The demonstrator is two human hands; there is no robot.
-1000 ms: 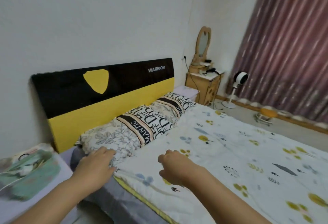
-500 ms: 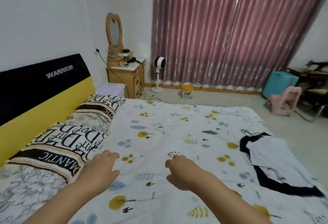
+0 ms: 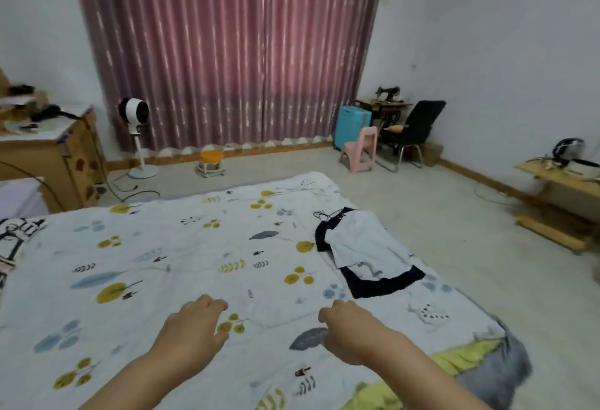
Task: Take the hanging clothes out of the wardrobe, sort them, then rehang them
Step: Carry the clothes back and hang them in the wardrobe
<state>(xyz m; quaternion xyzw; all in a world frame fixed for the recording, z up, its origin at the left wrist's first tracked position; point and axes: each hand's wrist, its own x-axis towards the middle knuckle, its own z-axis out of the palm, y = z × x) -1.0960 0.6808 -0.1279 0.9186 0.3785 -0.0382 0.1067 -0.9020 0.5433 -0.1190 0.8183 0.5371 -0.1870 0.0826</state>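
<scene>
A black and white garment [image 3: 363, 252] lies flat on the patterned quilt [image 3: 168, 257], near the right edge of the bed and well apart from both hands. The left hand [image 3: 194, 328] and the right hand [image 3: 349, 328] hover low over the quilt, apart from each other; their fingers are loosely curled and they hold nothing. I think the garment could slide off the edge to the floor if it is pulled by one corner, because it lies so near the side. No wardrobe is in view, so where the rehanging happens I cannot tell. Beyond the bed stand a white fan [image 3: 134, 117], a pink chair [image 3: 358, 150] and closed curtains [image 3: 227, 52]; nothing lies between the hands and the garment.
</scene>
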